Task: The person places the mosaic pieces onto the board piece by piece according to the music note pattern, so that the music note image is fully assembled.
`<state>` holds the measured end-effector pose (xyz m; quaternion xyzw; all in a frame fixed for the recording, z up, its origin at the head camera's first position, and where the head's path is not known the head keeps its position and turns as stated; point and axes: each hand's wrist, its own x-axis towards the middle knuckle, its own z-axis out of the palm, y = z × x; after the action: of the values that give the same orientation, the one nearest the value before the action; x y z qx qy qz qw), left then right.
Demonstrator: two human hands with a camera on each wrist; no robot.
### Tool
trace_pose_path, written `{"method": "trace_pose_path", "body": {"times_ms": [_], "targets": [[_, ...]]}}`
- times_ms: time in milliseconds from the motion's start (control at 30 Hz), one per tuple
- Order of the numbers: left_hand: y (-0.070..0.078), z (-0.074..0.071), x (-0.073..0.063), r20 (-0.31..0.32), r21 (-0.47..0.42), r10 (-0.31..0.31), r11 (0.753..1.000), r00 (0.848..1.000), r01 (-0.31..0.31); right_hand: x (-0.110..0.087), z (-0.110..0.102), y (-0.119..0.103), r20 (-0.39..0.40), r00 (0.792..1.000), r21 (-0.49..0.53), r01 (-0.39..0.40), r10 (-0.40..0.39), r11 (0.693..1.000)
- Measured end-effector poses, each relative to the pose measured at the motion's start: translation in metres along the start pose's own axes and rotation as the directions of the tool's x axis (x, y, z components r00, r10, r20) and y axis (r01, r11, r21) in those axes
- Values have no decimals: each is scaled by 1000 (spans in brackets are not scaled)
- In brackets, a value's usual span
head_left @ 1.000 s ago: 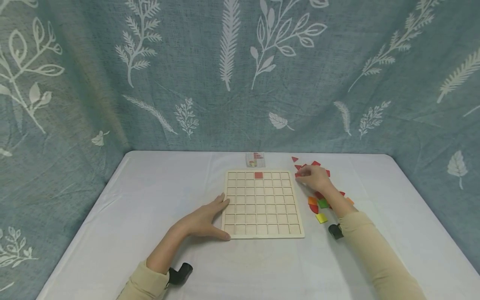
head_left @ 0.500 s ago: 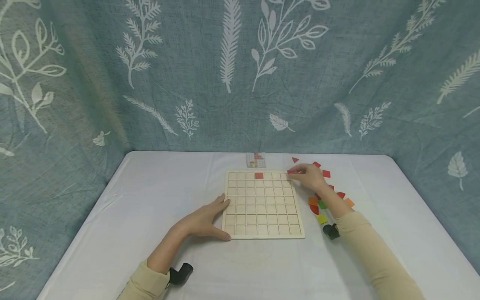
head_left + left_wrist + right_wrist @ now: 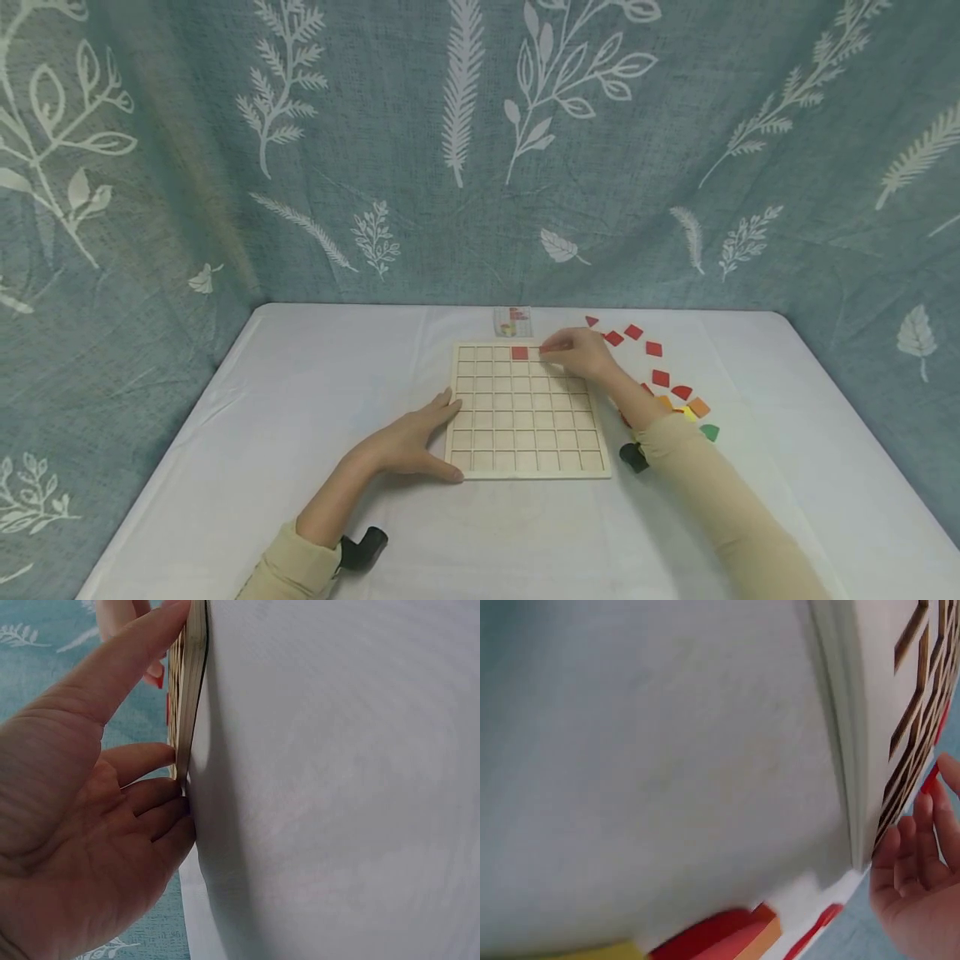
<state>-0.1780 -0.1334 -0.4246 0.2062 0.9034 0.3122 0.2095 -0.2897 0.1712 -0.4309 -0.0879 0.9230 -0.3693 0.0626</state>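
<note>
A pale wooden grid board (image 3: 523,414) lies on the table, with one red square tile (image 3: 520,353) set in its far row. My left hand (image 3: 408,442) rests against the board's left edge, fingers spread, the thumb at the near corner. Over the far row, just right of the set tile, my right hand (image 3: 581,354) pinches a small red tile (image 3: 930,780) between thumb and fingertip. The fingers hide most of that tile, so its shape cannot be told.
Loose red tiles (image 3: 661,378) lie right of the board, with orange (image 3: 699,407), yellow and green (image 3: 709,432) ones nearer, partly behind the right sleeve. Beyond the board lies a small printed card (image 3: 513,322). A patterned curtain (image 3: 480,250) hangs behind the white table (image 3: 300,358).
My right hand has come left from the loose tiles to above the board's far row, carrying a red tile. My left hand has stayed at the board's edge.
</note>
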Motion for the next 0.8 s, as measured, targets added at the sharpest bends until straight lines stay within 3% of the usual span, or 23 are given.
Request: {"method": "trace_pose_path", "body": {"times_ms": [400,800], "targets": [[-2,3,-1,-9,7,9,1000,1000,-9,3,14,-6,-13,1000,-48,22,-23,999],[-2,5,-1,-16,3,4,1000,1000,-4,3,17,-5,-16,999,-13,45,-45,999]]}}
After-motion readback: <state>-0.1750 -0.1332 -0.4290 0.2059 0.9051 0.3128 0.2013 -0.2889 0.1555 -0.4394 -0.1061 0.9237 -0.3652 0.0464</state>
